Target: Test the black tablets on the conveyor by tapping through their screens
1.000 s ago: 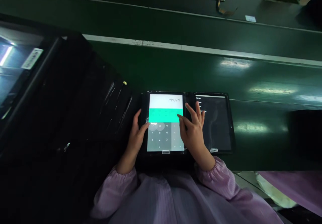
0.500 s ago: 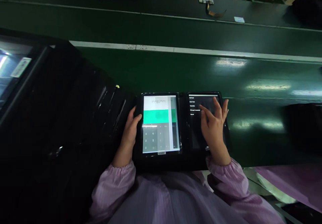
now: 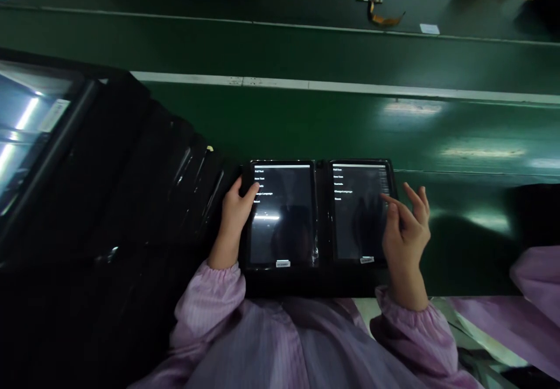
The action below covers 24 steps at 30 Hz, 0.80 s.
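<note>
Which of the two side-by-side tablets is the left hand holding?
The left tablet: the left hand grips its left edge, while the right hand just has a fingertip over the right tablet.

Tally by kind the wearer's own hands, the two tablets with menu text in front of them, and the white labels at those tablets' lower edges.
Hands: 2 (left hand, right hand)
Tablets: 2 (left tablet, right tablet)
White labels: 2 (left label, right label)
Total: 6
</note>
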Tool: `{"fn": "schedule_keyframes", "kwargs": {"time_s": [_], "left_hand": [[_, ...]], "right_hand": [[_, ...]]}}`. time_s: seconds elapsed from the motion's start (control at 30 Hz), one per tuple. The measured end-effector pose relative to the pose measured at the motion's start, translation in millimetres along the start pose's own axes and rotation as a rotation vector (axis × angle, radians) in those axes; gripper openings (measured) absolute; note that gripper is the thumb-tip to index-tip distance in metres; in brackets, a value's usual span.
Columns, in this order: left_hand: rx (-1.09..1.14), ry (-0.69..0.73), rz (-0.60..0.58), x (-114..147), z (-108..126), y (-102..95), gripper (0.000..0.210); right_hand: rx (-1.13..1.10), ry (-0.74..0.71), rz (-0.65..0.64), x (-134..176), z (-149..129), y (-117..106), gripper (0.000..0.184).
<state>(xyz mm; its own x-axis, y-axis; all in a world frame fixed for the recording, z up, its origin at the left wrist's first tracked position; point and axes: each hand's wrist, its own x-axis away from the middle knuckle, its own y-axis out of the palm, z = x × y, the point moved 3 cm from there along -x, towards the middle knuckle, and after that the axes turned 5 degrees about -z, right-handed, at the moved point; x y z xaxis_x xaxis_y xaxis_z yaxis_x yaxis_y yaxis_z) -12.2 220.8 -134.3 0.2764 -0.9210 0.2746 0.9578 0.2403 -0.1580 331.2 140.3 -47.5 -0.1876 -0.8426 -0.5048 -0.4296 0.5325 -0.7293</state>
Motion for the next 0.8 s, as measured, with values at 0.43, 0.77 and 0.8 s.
{"fn": "schedule_keyframes", "kwargs": {"time_s": [0.43, 0.77, 0.8], "left_hand": [[0.158, 0.004, 0.008, 14, 8, 5.6, 0.035], [0.123, 0.031, -0.008, 19, 8, 1.5, 0.04], [0.13, 0.034, -0.014, 19, 7, 1.7, 0.041]], "right_hand": [[-0.034, -0.163, -0.195, 15, -26, 0, 0.031], [-0.098, -0.32, -0.332, 28, -43, 13, 0.03], [-0.099, -0.32, -0.333, 28, -42, 13, 0.029]]}}
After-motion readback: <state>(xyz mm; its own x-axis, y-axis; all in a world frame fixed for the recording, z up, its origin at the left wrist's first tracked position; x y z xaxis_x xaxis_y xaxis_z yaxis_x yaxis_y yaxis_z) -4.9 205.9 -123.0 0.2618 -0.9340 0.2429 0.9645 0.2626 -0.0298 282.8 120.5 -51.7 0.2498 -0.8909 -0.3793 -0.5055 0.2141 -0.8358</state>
